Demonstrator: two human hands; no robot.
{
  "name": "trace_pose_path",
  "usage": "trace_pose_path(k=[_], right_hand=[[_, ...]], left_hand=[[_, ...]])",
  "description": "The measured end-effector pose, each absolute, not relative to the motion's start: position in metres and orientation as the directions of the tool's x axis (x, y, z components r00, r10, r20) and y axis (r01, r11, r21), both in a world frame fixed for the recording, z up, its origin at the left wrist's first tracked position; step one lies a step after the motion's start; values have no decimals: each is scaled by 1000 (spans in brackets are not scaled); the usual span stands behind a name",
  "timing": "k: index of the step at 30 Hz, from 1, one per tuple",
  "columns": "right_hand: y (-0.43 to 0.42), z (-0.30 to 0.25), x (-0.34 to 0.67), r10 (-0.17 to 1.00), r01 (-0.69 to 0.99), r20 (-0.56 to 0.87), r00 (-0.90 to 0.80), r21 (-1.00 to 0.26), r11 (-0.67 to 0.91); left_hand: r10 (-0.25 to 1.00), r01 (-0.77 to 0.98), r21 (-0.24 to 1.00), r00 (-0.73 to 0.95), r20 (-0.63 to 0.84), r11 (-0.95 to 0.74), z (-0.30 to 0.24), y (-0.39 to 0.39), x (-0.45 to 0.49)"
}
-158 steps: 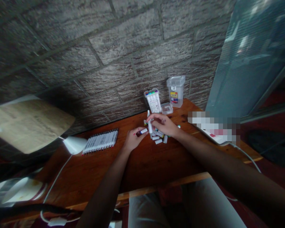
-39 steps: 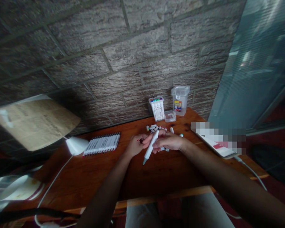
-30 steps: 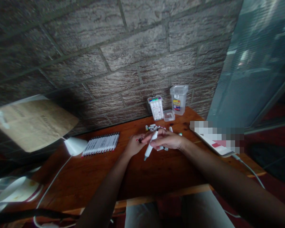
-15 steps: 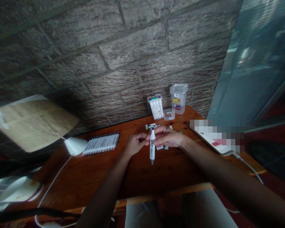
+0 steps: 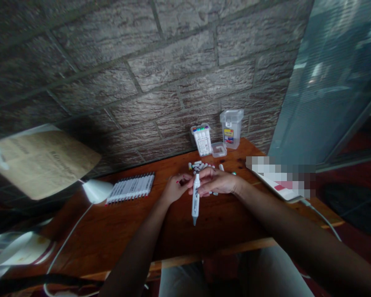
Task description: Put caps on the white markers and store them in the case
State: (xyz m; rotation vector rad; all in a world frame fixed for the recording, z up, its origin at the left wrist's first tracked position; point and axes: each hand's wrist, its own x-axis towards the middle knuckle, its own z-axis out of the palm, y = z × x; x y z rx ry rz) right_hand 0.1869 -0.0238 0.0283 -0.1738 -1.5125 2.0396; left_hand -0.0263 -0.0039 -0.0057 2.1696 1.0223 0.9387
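A right hand [image 5: 218, 182] pinches a white marker [image 5: 196, 202] between thumb and fingers near its upper end, the gray lower end angled down above a wooden desk [image 5: 235, 222]. The left hand [image 5: 177, 189] curls just beside it, fingertips meeting near the marker's top; whether that hand grasps anything cannot be told. Handling the marker well likely calls for a light, steady pinch on the barrel, the lettering turned into view, and fingers kept off the dark tip at the upper end, which looks bare and could smudge. The left fingertips would best brace the top without pushing the marker sideways. Much escapes the lens: the inside of the left palm is hidden, a small red spot there could be ink or an object, and the lettering is too small to read. Behind the right hand, part of a pile of short white pieces [image 5: 199, 166] is covered, some perhaps caps. Farther out, a row of markers [image 5: 131, 188] lies at left, a plastic box of markers [image 5: 203, 142] stands near the wall, and blurred squares mask a flat device [image 5: 275, 183] at right.
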Motion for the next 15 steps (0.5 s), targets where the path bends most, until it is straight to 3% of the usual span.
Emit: trace_pose_path(k=[15], right_hand=[[-23,29,188,529,-301,196,-826,-946,-118]], left_hand=[[823,418,730,446,352,-540,-1,-6,-24]])
